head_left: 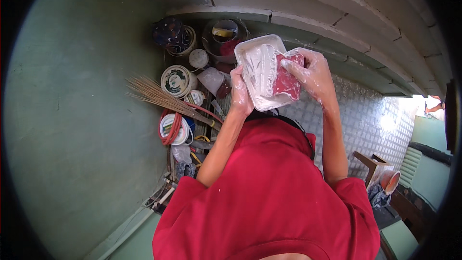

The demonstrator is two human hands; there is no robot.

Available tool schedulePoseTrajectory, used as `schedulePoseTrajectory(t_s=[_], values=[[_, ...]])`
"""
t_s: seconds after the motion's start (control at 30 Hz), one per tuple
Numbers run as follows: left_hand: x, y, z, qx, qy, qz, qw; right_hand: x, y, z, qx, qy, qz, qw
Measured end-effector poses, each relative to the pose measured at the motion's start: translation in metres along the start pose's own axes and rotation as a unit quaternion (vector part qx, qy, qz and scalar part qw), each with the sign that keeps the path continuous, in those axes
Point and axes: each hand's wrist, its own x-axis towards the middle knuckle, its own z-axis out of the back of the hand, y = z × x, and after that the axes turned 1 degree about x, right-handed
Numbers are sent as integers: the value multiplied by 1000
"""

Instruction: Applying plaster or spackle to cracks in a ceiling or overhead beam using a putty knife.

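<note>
My left hand (240,92) grips a shallow white rectangular tray (249,51) by its left edge, with the thumb along the rim. White paste (258,74) coats the inside of the tray. My right hand (313,75) is closed on a flat red spreader (286,85), thumb on its face and fingers behind it. The spreader lies across the tray's right side, with a thick ridge of paste along its left edge. White smears mark my fingers and both the tray and the spreader. The fingertips behind the tray are hidden.
Along the left wall stand several lidded buckets (177,81), a bundle of broom bristles (156,97) and a coiled red hose (173,127). A clear basin (210,43) sits beyond them. At the lower right are a wooden piece (368,162) and an orange pot (391,181).
</note>
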Motion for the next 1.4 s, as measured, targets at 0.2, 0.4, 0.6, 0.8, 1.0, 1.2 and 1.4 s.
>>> schedulePoseTrajectory(t_s=[0.2,0.4,0.6,0.8,1.0,1.2,1.4], values=[[-6,17,-13,-15,19,-7,1000,-11,-14,0,-20,-13,15,1000],[-4,23,-16,11,6,-18,1000,-9,-18,10,-32,-12,25,999],[0,41,-6,34,16,-6,999,-4,-28,18,-87,14,69,994],[4,46,0,69,12,2,998,-2,-41,18,-86,34,70,993],[5,48,0,100,9,-4,995,-2,-46,18,-71,55,57,994],[4,53,-7,46,12,18,999,-12,-63,23,-6,70,16,997],[8,57,-8,36,41,-1,998,-22,-50,22,-85,27,28,996]])
